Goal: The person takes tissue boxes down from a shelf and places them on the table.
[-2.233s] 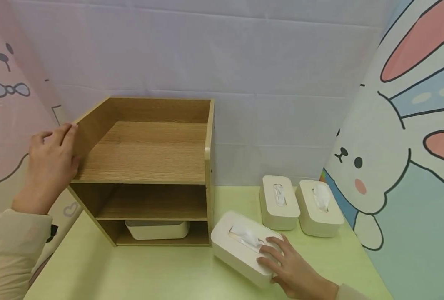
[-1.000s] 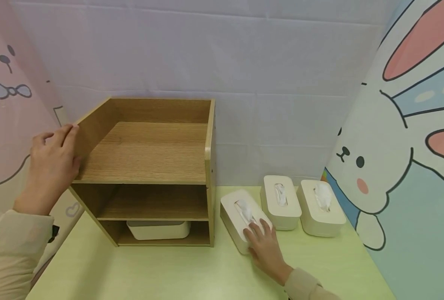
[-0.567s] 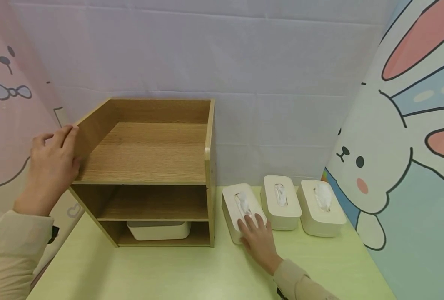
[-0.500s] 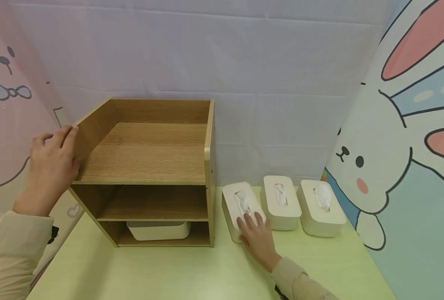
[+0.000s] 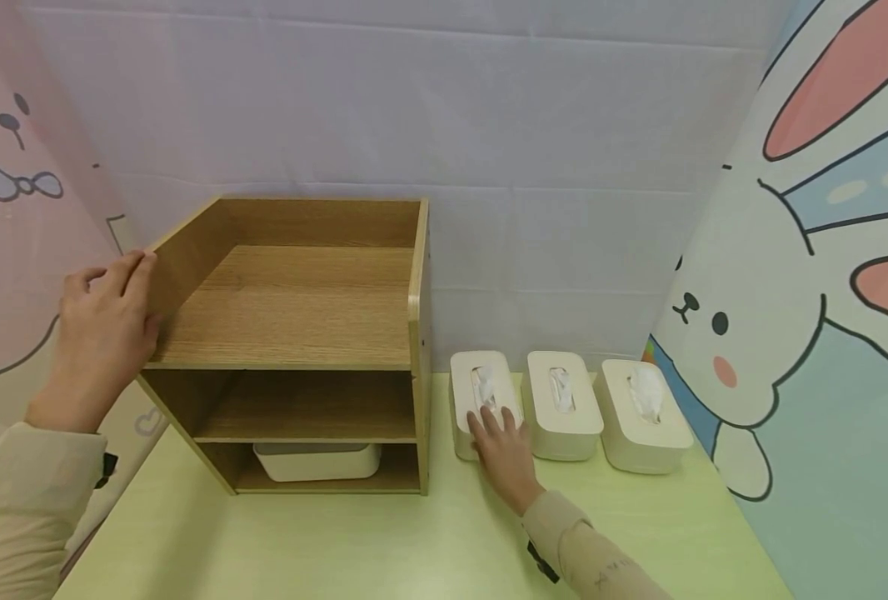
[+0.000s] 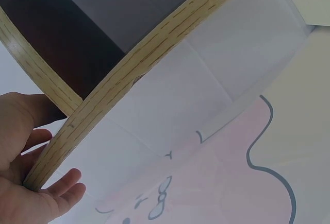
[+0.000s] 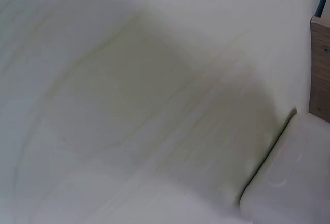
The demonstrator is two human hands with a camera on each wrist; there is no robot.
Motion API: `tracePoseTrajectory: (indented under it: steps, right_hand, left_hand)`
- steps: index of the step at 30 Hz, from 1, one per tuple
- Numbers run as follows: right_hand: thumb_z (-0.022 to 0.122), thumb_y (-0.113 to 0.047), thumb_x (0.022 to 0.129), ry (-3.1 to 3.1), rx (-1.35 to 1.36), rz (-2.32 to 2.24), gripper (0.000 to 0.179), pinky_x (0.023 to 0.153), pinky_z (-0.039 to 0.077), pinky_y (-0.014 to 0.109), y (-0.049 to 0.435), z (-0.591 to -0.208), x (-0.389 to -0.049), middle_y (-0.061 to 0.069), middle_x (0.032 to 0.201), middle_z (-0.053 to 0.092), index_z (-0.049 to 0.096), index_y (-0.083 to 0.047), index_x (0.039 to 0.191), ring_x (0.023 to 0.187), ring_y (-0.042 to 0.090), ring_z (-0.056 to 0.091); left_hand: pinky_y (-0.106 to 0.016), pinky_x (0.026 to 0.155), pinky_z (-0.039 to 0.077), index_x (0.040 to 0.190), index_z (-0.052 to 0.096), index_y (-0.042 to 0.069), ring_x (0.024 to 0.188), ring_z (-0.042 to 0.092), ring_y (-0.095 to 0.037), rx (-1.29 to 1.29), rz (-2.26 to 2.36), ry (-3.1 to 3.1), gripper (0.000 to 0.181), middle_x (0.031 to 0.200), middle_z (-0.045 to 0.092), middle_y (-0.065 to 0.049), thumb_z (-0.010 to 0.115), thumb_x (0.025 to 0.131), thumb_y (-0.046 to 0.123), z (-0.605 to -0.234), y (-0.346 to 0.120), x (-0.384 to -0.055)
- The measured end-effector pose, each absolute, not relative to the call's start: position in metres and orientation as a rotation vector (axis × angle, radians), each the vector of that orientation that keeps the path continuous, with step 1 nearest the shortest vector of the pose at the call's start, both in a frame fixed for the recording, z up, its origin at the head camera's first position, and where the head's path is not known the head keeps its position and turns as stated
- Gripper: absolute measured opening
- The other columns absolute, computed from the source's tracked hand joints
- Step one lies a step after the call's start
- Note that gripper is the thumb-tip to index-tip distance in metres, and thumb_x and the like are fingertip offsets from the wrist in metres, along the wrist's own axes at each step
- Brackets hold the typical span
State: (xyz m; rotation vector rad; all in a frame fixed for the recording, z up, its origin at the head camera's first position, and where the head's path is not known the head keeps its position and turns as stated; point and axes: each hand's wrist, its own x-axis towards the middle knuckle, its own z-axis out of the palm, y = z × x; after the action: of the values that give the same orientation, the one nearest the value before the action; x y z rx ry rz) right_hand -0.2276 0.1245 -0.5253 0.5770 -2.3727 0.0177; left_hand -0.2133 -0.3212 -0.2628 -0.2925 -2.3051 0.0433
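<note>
My left hand (image 5: 107, 342) grips the left side panel of a wooden desk shelf (image 5: 294, 304). In the left wrist view, thumb and fingers lie on opposite sides of the panel's edge (image 6: 103, 105). My right hand (image 5: 506, 457) holds the near end of a white tissue box (image 5: 462, 392), fingers spread over its lid below the tissue slot. This box stands on the table just right of the shelf, its far end near the back wall. In the right wrist view a corner of a white box (image 7: 294, 177) shows at lower right; the hand itself is out of that view.
Right of the held box stand two more white tissue boxes, a middle one (image 5: 561, 433) and an outer one (image 5: 642, 446), side by side. A white container (image 5: 316, 462) lies in the shelf's lowest compartment. White cloth (image 5: 549, 208) hangs behind the table (image 5: 324, 542); printed cartoon panels flank both sides.
My right hand has moved the tissue box from front centre back toward the wall, turning it straight beside the other two. My left hand has stayed on the shelf.
</note>
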Motion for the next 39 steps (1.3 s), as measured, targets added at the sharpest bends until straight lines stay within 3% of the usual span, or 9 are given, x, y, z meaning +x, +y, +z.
tracePoseTrajectory:
  steps: [12,19,30,39]
  right_hand:
    - [0.068,-0.032,0.079,-2.529,0.519,0.003,0.046,0.063,0.051,0.047,0.115,-0.519,-0.239,0.008,0.117,0.060,0.056,-0.017,0.121,0.102,0.035,0.055]
    - [0.068,-0.024,0.079,-2.609,0.517,-0.006,0.045,0.064,0.051,0.048,0.114,-0.510,-0.238,0.009,0.118,0.058,0.055,-0.017,0.122,0.103,0.035,0.053]
    - [0.071,-0.024,0.075,-2.595,0.565,-0.034,0.038,0.087,0.045,0.055,0.115,-0.493,-0.229,0.010,0.114,0.059,0.055,-0.013,0.108,0.102,0.033,0.056]
    - [0.071,-0.025,0.075,-2.519,0.656,-0.041,0.039,0.095,0.039,0.057,0.112,-0.472,-0.217,0.008,0.112,0.061,0.055,-0.014,0.110,0.107,0.033,0.054]
  left_hand:
    - [-0.058,0.091,0.029,0.130,0.039,-0.008,0.105,0.041,-0.051,-0.278,0.028,-2.326,0.068,0.125,0.046,-0.032,0.064,0.067,-0.006,-0.262,-0.320,-0.212]
    - [-0.059,0.090,0.030,0.131,0.039,-0.008,0.104,0.039,-0.053,-0.261,0.032,-2.337,0.070,0.127,0.045,-0.031,0.065,0.066,-0.007,-0.263,-0.320,-0.213]
    - [-0.059,0.092,0.028,0.131,0.038,-0.009,0.105,0.038,-0.052,-0.257,0.037,-2.352,0.070,0.128,0.044,-0.031,0.066,0.067,-0.006,-0.263,-0.321,-0.213]
    - [-0.060,0.090,0.029,0.132,0.038,-0.008,0.106,0.038,-0.053,-0.257,0.028,-2.348,0.070,0.128,0.044,-0.031,0.065,0.067,-0.007,-0.263,-0.321,-0.214]
